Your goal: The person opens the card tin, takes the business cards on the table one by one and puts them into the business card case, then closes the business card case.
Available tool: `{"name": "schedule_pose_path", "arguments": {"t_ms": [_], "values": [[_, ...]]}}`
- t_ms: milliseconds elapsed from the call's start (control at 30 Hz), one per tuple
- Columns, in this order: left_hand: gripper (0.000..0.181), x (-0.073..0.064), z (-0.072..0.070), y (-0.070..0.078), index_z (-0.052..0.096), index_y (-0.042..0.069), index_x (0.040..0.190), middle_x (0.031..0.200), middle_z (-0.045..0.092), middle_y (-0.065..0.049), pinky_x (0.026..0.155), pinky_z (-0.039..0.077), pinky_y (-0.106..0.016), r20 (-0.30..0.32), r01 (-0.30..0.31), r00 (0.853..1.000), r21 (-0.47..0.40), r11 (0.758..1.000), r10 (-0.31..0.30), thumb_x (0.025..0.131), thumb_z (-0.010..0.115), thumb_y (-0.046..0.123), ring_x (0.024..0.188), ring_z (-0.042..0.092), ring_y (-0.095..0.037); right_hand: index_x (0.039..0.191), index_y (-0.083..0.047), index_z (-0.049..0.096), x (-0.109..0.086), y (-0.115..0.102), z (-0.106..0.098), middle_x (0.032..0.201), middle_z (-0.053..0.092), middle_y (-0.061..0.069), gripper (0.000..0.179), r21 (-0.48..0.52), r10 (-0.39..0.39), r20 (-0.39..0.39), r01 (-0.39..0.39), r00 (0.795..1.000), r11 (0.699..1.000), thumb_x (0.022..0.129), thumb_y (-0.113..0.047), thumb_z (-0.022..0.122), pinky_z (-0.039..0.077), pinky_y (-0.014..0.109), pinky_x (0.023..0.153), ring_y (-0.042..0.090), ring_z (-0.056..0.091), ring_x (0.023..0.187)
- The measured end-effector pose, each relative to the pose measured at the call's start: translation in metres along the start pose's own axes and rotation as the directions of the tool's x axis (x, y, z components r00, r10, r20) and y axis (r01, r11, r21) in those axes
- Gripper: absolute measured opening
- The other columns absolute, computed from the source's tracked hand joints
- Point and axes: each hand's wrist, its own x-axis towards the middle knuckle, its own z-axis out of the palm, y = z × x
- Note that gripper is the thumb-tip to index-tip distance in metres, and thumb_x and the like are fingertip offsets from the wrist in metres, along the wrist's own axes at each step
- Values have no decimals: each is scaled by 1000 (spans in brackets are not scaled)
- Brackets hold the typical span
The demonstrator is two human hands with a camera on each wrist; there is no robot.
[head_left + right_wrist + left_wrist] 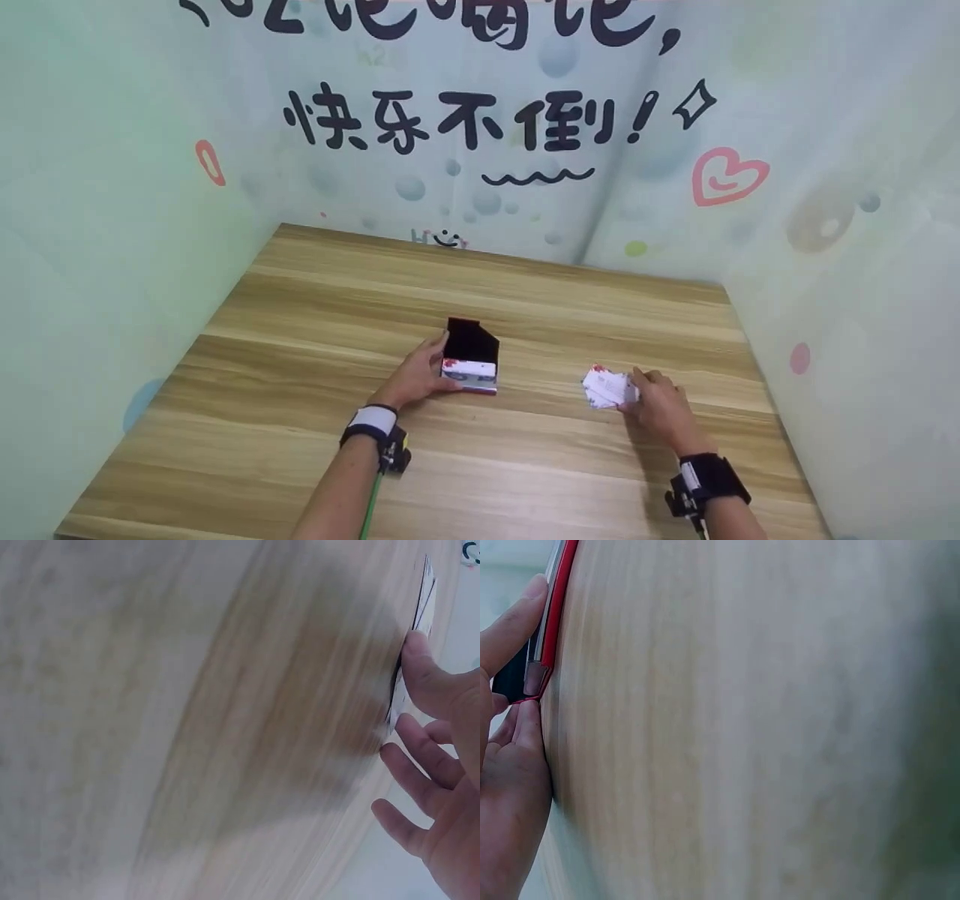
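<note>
A card case (471, 341) stands open on the table, its lid with a black lining raised and a white printed card (478, 367) in its silvery lower half. Along the case's left side my left hand (416, 376) grips it, thumb at the front edge. The left wrist view shows the case's red outer cover (555, 626) close over the wood. To the right, a few overlapping white cards (602, 388) lie fanned out. My right hand (663, 405) pinches their right end between thumb and fingers; in the right wrist view the thumb (418, 652) presses the cards' edge.
The wooden table (337, 300) meets a printed cloth backdrop (450, 187) at the back and pale walls at both sides. A band with a small camera (394, 450) sits on my left wrist, another (701, 487) on my right. Bare wood lies between the case and the cards.
</note>
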Motion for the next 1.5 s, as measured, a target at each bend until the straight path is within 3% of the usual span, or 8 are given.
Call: {"name": "schedule_pose_path", "arguments": {"t_ms": [200, 400, 667, 967, 1233, 1500], "values": [[103, 2, 0, -1, 23, 5, 158, 165, 20, -24, 127, 20, -48, 8, 15, 1000, -28, 999, -15, 77, 86, 15, 153, 21, -39, 136, 13, 52, -4, -1, 1, 117, 60, 34, 69, 28, -22, -65, 24, 998, 999, 81, -18, 81, 52, 62, 88, 45, 62, 97], [103, 3, 1, -3, 23, 5, 158, 164, 20, -26, 126, 22, -50, 3, 15, 1000, -51, 999, -14, 77, 86, 13, 151, 27, -40, 134, 12, 54, -8, -10, 8, 116, 61, 32, 65, 80, -35, -92, 42, 995, 996, 82, -16, 81, 59, 51, 82, 40, 64, 94], [103, 3, 0, -3, 23, 7, 158, 165, 19, -25, 127, 18, -51, 0, 12, 1000, -50, 999, -12, 77, 86, 15, 153, 20, -41, 136, 13, 53, -2, -25, 8, 122, 58, 33, 66, 103, -39, -130, 53, 991, 993, 81, -13, 81, 54, 56, 96, 46, 61, 109], [101, 2, 0, -2, 25, 5, 157, 163, 23, -27, 126, 20, -51, -3, 7, 1000, 1, 1000, -7, 78, 86, 17, 151, 25, -41, 124, 12, 61, 12, -43, 12, 111, 61, 32, 53, 75, -196, -251, 221, 948, 972, 78, -4, 82, 56, 54, 91, 45, 63, 102], [101, 1, 1, -1, 28, 8, 157, 162, 25, -28, 125, 21, -53, -19, 26, 999, 29, 999, -26, 76, 87, 19, 151, 25, -43, 121, 10, 63, 29, -70, 14, 112, 62, 29, 48, 67, -280, -232, 302, 932, 951, 78, -1, 81, 57, 53, 91, 43, 63, 103], [99, 0, 2, 0, 29, 9, 157, 162, 26, -26, 126, 21, -53, -29, 12, 1000, 8, 1000, -12, 77, 87, 17, 151, 25, -43, 121, 7, 65, 42, -91, 17, 115, 62, 26, 48, 97, -281, -168, 299, 945, 949, 79, -7, 83, 58, 49, 92, 40, 65, 103]]}}
